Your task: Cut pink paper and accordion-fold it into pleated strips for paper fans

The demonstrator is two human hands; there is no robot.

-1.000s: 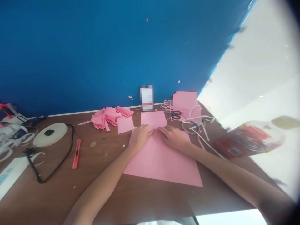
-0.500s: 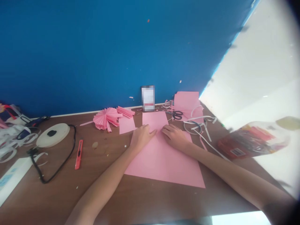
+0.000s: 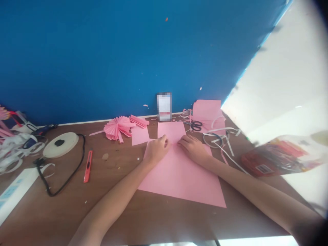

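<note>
Far left: we saw a tangle of white paper strips (image 3: 15, 150) beside a long white box (image 3: 15, 191), with a white round tape roll (image 3: 60, 145) to their right.

Near left: a black cable (image 3: 61, 174) curved around the tape roll, and a red craft knife (image 3: 87, 171) lay just to its right on the wooden table (image 3: 115, 212).

Back wall: a blue wall (image 3: 102, 58) rose behind everything, and a blurred card (image 3: 164, 106) stood against it.

Back centre: a pink paper fan (image 3: 118, 128) lay beside a pleated pink strip (image 3: 139, 120), and a small pink sheet (image 3: 139, 135) sat just below that strip.

Left hand: our left hand (image 3: 156, 150) lay on the big pink sheet (image 3: 179, 181), its fingers (image 3: 165, 141) closed together and pressing down, not visibly gripping.

Task thing: the big pink sheet lay flat on the table between our arms, both hands on it, with a narrower pink part (image 3: 171, 132) extending toward the wall; we could not tell whether that part was separate.

Right hand: our right hand (image 3: 194, 150) pressed on the same sheet, its fingers (image 3: 184, 139) slightly spread and flat, just beside the left hand's.

Far right: black-handled scissors (image 3: 196, 126) lay on a pink sheet (image 3: 207, 114), near white paper strips (image 3: 217, 136), and a plastic bag (image 3: 279, 155) with red contents sat further right.
</note>
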